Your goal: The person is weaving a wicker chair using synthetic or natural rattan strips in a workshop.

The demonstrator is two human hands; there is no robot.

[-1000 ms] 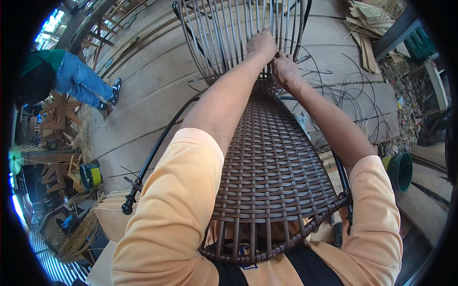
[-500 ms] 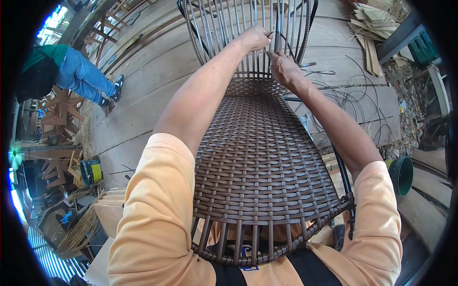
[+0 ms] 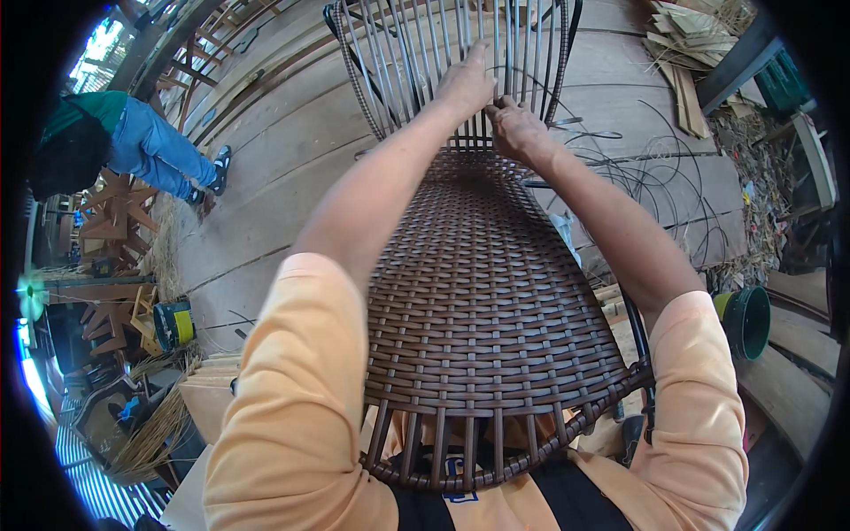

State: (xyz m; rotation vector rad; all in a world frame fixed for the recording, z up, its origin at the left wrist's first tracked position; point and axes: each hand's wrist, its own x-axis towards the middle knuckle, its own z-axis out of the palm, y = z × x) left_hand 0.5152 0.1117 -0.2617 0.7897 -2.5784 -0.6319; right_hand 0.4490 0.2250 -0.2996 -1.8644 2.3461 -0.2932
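Observation:
A brown woven chair (image 3: 496, 292) of flat synthetic rattan stretches away from my body, its seat closely woven. At its far end stands a section of lengthwise strands (image 3: 416, 44) with only a narrow woven band at their base. My left hand (image 3: 467, 87) lies over these strands, a finger stretched out along them; its other fingers are partly hidden. Close beside it, my right hand (image 3: 520, 131) is closed in a pinch at the strands just above the woven band. A thin dark weaving strip (image 3: 531, 75) curves near both hands. What the right fingertips grip is mostly hidden.
Loose coils of dark strip (image 3: 673, 195) lie on the board floor at right. A green bucket (image 3: 751, 323) stands near my right elbow. Wood offcuts (image 3: 686, 53) are piled at far right. At left another person in blue jeans (image 3: 155, 142) stands near wooden frames (image 3: 111, 212).
My left hand has come nearer and slightly left, a finger now stretched along the strands instead of pinching the strip. My right hand has shifted slightly left. The chair has turned a little.

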